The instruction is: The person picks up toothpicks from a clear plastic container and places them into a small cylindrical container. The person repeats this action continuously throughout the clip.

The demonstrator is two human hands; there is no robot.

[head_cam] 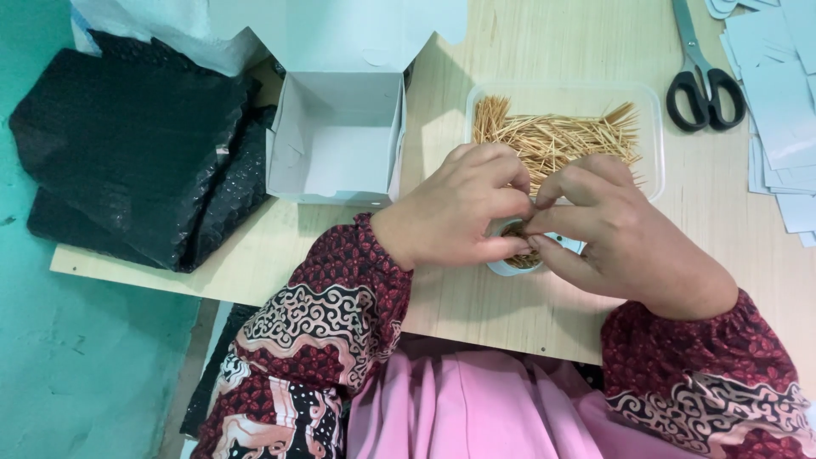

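Both hands, left hand and right hand, pinch toothpicks above pale wooden table.

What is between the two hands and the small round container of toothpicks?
Nothing visible: the left hand and right hand already touch the small round container, fingertips meeting over its opening.

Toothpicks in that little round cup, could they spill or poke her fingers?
Maybe both. The small white cup sits near the table's front edge, held between the left hand and right hand, so a nudge might tip it into the lap. The toothpicks in the clear tray have sharp tips, and fingertips pinch close together, so a poke seems possible. The scissors lie well aside, a smaller worry.
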